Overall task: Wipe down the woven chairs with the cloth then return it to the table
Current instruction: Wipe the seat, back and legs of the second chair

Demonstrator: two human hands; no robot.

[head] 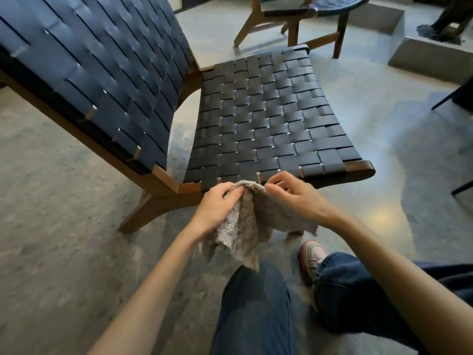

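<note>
Over denim knee [256,303], pinched terry cloth [245,221] in left hand [217,206] and right hand [294,198]. Risked snagging woven chair [268,119] straps at twelve o'clock.

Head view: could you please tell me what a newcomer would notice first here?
The dark woven chair fills the left and centre, its seat reaching toward the person. At the seat's near edge, the left hand and right hand both hold a grey cloth that hangs down. A second woven chair stands at the top.
</note>
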